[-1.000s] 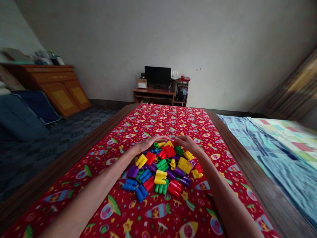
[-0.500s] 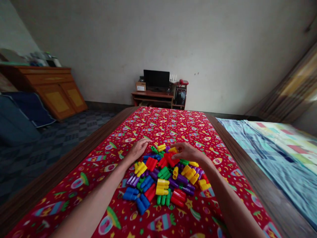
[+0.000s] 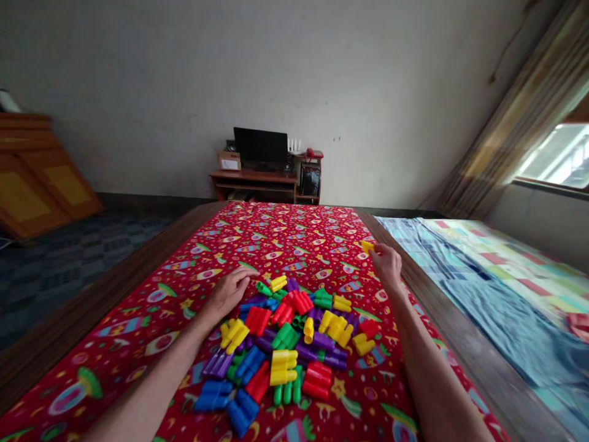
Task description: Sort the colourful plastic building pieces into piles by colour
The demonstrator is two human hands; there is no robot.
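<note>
A loose pile of plastic building blocks in red, yellow, green, blue and purple lies on the red patterned cloth (image 3: 294,242). Up at the cloth's right side, apart from the pile, my right hand (image 3: 387,264) is closed on a yellow building block (image 3: 367,246). My left hand (image 3: 229,293) rests at the pile's left edge, fingers stretched out and holding nothing. Nearest to it are a red block (image 3: 258,321) and a small green block (image 3: 263,288). A yellow block (image 3: 283,367) lies on top at the near side.
The cloth covers a dark wooden table (image 3: 416,285). To the right is a bed (image 3: 478,276) with blue and patchwork covers. Beyond the table's far end stands a desk (image 3: 257,177) with a monitor (image 3: 260,147). A wooden cabinet (image 3: 39,178) stands at left.
My right hand has moved from the pile's far side out to the right, carrying a yellow building block. My left hand stays beside the pile. The camera view has turned to the right.
</note>
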